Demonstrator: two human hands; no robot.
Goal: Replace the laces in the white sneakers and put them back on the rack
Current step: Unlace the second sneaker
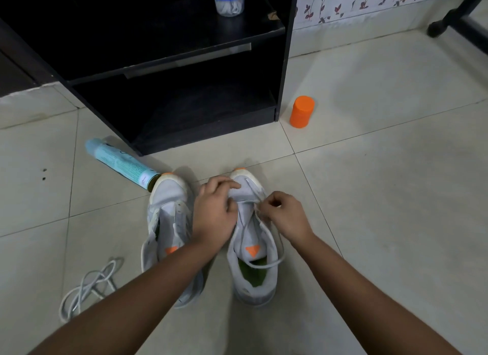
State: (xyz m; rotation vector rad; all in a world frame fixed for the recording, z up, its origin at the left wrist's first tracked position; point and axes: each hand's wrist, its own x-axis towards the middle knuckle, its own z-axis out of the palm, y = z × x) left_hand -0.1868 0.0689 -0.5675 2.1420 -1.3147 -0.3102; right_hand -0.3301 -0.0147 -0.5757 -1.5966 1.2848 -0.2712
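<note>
Right now my pair of white mesh shoes with orange toe tips sits side by side on the pale tiled floor (369,222), toes toward twelve o'clock. The unlaced sneaker (169,212) lies at nine o'clock of the other, its eyelets bare. My left hand (215,214) is on the sneaker being laced (253,278), its fingers (224,184) curled over the nine o'clock edge of the upper near the toe, gripping it. My right hand (286,216) is at the three o'clock eyelet row, fingers (268,202) pinching the thin white lace (266,265), which crosses near the toe and loops loose over the shoe's opening. A tangled spare white lace (87,286) lies on the floor at eight o'clock of the shoes. At twelve o'clock stands the black wooden shoe rack (282,64), with a clear plastic jar with blue lid (228,0) on its upper shelf. A pale blue spray can (118,160) lies on its side at eleven o'clock, its end touching the unlaced sneaker's toe. An orange plastic cylinder (302,111) stands at one o'clock, just beside the rack.
</note>
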